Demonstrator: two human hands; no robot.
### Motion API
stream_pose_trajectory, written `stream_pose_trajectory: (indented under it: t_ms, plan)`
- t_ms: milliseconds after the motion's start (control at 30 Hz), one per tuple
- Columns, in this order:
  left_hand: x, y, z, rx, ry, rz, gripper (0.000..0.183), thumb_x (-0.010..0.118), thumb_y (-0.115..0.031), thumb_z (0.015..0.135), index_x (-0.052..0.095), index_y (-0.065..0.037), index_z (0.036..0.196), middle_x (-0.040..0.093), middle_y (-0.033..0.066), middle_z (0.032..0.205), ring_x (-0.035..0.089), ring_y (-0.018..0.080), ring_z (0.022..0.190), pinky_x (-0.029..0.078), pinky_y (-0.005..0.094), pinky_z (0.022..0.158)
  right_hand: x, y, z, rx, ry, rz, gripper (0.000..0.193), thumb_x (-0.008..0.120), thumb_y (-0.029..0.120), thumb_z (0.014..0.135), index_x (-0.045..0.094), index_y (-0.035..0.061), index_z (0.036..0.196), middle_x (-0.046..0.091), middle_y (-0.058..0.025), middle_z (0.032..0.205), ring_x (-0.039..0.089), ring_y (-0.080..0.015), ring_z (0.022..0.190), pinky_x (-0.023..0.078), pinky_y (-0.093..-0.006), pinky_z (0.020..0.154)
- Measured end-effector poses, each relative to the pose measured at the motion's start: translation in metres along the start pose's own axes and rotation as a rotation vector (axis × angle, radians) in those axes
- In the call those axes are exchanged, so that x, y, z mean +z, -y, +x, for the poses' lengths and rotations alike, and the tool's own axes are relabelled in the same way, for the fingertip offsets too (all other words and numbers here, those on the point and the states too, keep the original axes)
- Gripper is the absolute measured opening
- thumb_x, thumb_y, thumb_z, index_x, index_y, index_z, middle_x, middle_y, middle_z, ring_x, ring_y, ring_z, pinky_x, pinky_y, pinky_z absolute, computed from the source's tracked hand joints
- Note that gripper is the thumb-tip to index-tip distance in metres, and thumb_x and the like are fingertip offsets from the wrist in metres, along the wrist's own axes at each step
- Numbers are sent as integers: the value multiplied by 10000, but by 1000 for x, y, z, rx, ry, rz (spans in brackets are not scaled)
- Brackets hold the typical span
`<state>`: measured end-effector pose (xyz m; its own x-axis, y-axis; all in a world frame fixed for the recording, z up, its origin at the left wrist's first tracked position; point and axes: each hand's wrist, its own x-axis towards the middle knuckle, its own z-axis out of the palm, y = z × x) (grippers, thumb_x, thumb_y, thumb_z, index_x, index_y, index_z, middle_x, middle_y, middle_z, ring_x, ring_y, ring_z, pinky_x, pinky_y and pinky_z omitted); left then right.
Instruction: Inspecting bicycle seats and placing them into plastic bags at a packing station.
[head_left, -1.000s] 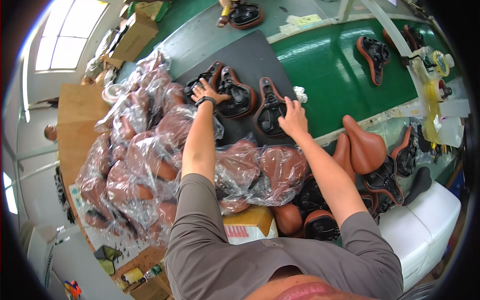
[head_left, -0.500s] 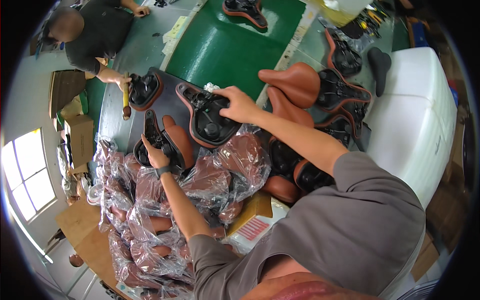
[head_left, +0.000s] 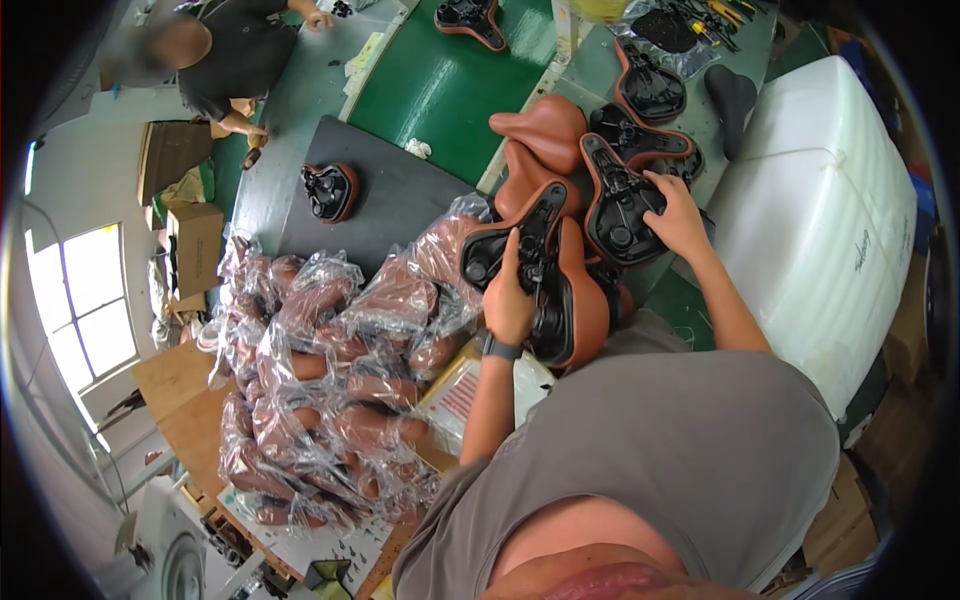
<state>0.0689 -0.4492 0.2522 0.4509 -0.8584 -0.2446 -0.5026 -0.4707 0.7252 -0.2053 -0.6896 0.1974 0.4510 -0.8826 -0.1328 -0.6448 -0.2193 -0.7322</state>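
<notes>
My left hand is wrapped round a pair of brown-and-black bicycle saddles. One, an upturned saddle, shows its black underside; the other, a brown saddle, stands on its side against it. Further right, my right hand grips the edge of another upturned saddle, thumb on its black base. Both hands are over the saddle pile, where two brown saddles lie top side up. Several upturned saddles are just beyond. The held saddles partly hide those beneath.
Plastic-wrapped saddles heap along the near left. One upturned saddle lies on the black mat, before a green surface. A large white wrapped block stands at right. At far left a co-worker's hand holds a tool.
Both my hands have moved right with their saddles, from the black mat to the pile. The co-worker's hand has drawn back from the saddle remaining on the mat.
</notes>
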Motion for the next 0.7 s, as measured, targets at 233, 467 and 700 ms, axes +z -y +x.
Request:
stream_pose_trajectory:
  t_ms: [233,467,700]
  plan:
    - [24,-6,-29,234,96,388,607,666,36,876,681,-83,1471,779,209,1261,742,450,1133,615,529,937,23,-61,15,-289,161,-181,607,801,190,940,660,66,1517,627,-223,1539,561,-436,1459,447,-507,1256]
    - [-13,-36,-111,423,-17,489,388,669,-41,917,787,-118,1279,821,101,1231,783,317,1128,628,450,952,-24,76,-26,-552,148,104,742,847,238,972,556,50,1628,564,-198,1652,529,-391,1544,400,-466,1307]
    - [-73,-80,-202,521,-102,391,425,669,-35,879,791,-122,1276,805,97,1261,736,303,1258,527,479,1181,-1,180,-173,-758,925,-211,1150,1024,297,704,466,59,1681,713,-196,1412,712,-422,1254,589,-472,1083]
